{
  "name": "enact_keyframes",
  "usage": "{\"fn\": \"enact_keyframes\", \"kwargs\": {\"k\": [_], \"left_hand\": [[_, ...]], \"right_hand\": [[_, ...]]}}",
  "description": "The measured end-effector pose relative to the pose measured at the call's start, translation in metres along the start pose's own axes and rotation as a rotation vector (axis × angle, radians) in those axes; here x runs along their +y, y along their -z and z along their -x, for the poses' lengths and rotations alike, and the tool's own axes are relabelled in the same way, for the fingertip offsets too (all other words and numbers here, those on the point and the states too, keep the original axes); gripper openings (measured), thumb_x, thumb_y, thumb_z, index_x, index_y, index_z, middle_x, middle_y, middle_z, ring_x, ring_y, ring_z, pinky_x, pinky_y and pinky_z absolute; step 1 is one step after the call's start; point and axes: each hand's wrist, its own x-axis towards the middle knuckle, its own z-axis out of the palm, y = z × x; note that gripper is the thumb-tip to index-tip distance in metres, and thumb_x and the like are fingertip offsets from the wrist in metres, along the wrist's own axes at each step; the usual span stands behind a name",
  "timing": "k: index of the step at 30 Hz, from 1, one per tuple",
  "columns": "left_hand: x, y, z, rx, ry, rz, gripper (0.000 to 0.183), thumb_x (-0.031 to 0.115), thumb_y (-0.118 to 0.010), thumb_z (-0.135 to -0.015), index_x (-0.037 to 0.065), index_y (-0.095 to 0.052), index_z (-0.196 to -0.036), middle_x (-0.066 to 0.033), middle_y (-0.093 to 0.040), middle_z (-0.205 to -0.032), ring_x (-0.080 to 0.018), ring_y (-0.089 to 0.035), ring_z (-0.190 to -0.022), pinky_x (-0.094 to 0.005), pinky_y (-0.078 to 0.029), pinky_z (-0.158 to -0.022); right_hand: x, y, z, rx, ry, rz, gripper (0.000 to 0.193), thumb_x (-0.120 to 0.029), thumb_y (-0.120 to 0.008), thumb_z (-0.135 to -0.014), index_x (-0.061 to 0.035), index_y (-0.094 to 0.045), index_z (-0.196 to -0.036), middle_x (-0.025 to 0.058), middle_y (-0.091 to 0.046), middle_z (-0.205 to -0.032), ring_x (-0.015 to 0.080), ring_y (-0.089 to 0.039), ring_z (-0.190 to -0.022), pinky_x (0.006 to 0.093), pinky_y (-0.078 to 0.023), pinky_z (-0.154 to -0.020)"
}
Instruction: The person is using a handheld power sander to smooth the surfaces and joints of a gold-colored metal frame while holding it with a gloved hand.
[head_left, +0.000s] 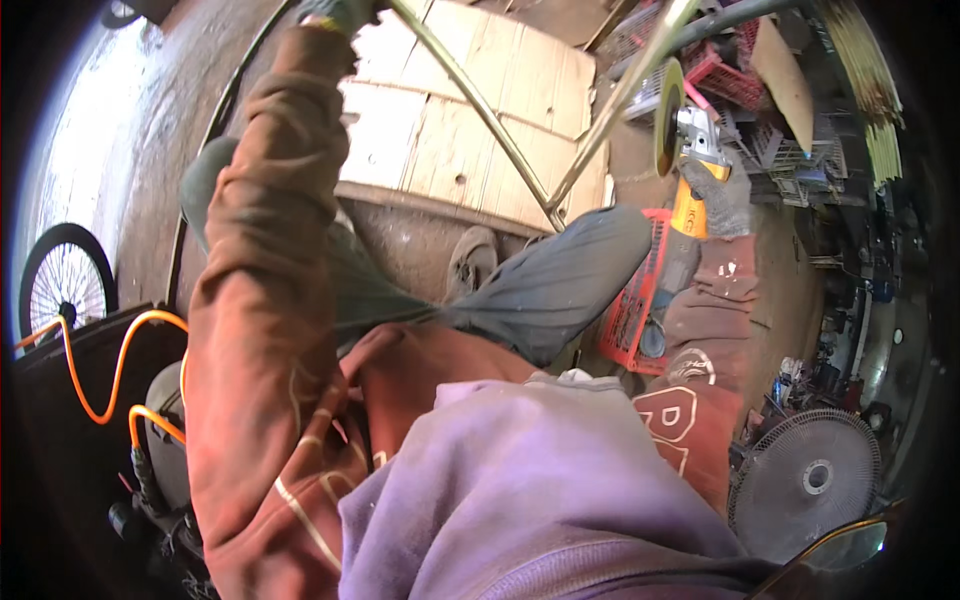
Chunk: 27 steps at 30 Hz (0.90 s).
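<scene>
While left hand (335,12) grips metal frame (480,105), right hand (722,195) holds angle grinder (685,150); disc touching frame.

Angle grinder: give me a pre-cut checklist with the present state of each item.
1. Right hand, gloved, wrapped round the angle grinder body: ok.
2. Left hand steadying the metal tube frame: it reaches the frame at the picture's top edge, but the grip is cut off: cannot tell.
3. Grinding disc close beside the slanted tube; contact: cannot tell.
4. Raised knee sits just below the frame joint, close under the disc: not ok.
5. Orange hose lies far left, away from the disc: ok.
6. Disc spinning or stopped: cannot tell.
</scene>
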Motion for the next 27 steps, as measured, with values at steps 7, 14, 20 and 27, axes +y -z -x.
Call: {"fn": "enact_keyframes", "kwargs": {"k": [7,14,20,27], "left_hand": [[-0.025,0.049,-0.092,0.141,0.178,0.242,0.069,0.070,-0.051,-0.096,0.002,-0.063,-0.104,-0.0128,-0.053,-0.065,-0.0296,-0.051,-0.044,-0.0472,-0.044,-0.039],[-0.037,0.035,-0.078,0.119,0.243,0.405,0.062,0.064,-0.049,-0.100,0.004,-0.063,-0.092,-0.0138,-0.057,-0.063,-0.0317,-0.055,-0.046,-0.0493,-0.048,-0.041],[-0.068,0.028,-0.084,0.056,0.328,0.465,0.068,0.070,-0.041,-0.100,0.007,-0.060,-0.086,-0.0108,-0.052,-0.055,-0.0290,-0.053,-0.044,-0.0476,-0.048,-0.044],[-0.079,0.003,-0.074,0.004,0.386,0.529,0.059,0.068,-0.040,-0.100,0.015,-0.058,-0.084,-0.0045,-0.057,-0.059,-0.0231,-0.055,-0.046,-0.0387,-0.044,-0.042]], "right_hand": [[0.043,-0.049,0.009,0.169,0.044,-0.899,0.032,-0.017,-0.084,-0.086,-0.0003,-0.070,-0.109,0.0048,-0.070,-0.089,0.0137,-0.068,-0.075,0.0296,-0.057,-0.064],[0.061,-0.068,0.020,0.182,0.008,-1.061,0.035,-0.022,-0.082,-0.086,-0.0007,-0.069,-0.111,0.0054,-0.069,-0.087,0.0152,-0.067,-0.073,0.0316,-0.057,-0.063],[0.067,-0.087,0.035,0.191,-0.014,-1.145,0.038,-0.027,-0.080,-0.087,-0.0011,-0.068,-0.112,0.0059,-0.068,-0.086,0.0165,-0.066,-0.072,0.0334,-0.057,-0.063],[0.069,-0.085,0.034,0.207,0.001,-1.187,0.042,-0.033,-0.078,-0.088,-0.0015,-0.066,-0.113,0.0065,-0.067,-0.085,0.0180,-0.065,-0.070,0.0354,-0.057,-0.062]]}}
